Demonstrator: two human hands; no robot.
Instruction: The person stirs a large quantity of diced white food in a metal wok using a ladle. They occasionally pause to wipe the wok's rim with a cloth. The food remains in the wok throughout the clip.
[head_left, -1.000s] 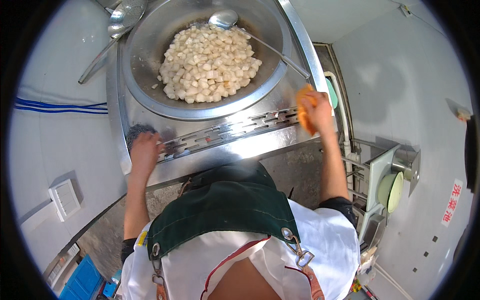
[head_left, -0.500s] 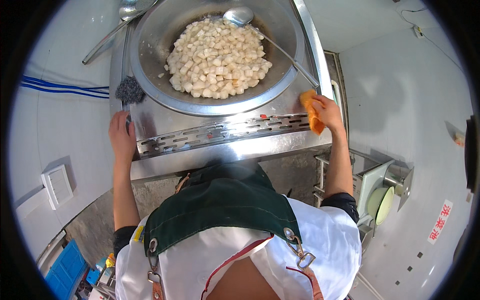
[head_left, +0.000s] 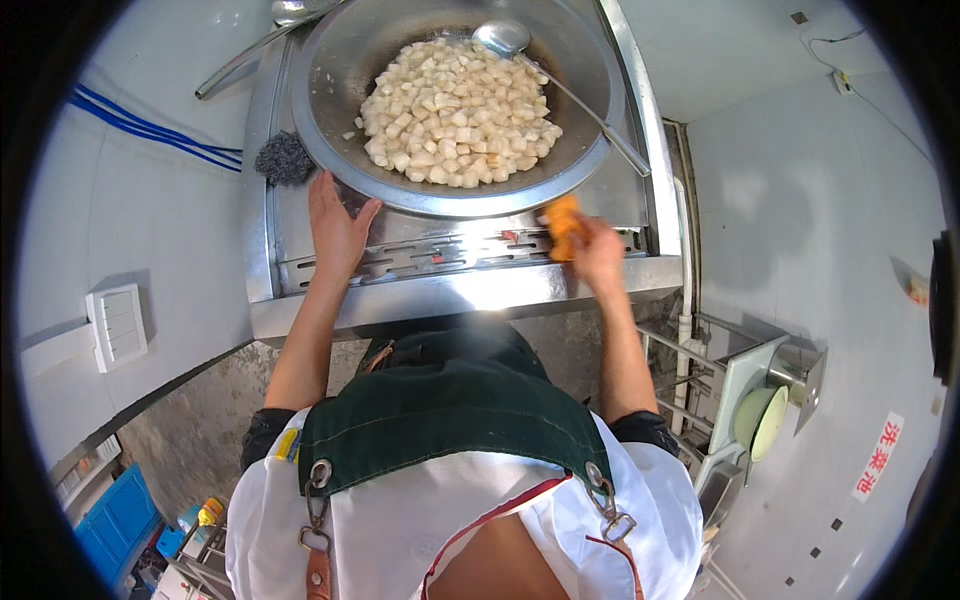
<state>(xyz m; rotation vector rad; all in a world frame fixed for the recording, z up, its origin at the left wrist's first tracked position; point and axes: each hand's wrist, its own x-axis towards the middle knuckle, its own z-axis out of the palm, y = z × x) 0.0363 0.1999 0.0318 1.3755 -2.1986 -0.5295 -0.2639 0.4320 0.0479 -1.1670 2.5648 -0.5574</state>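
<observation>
My right hand (head_left: 598,254) is closed on a crumpled orange cloth (head_left: 562,226), which lies against the steel stove top just below the front right of the wok rim. Thumb and fingers apart, my left hand (head_left: 338,228) is at the front left of the wok (head_left: 400,200), close to its rim; contact with the rim is hard to judge. Pale, cube-cut pieces of food (head_left: 460,120) are heaped in the wok. A long-handled ladle (head_left: 502,38) rests in it, its handle leaning over the right rim. A grey steel-wool scourer (head_left: 284,158) sits beyond my left fingertips.
A slotted metal strip (head_left: 400,262) with small red bits runs along the stove's front edge (head_left: 400,306). At the far left lies another ladle (head_left: 245,62). Blue cables (head_left: 150,128) come from the left wall. A rack with a pale green basin (head_left: 765,418) stands right.
My right hand has moved left with the cloth, from the stove's right edge to below the wok. My left hand has gone from the left edge inward to the wok rim.
</observation>
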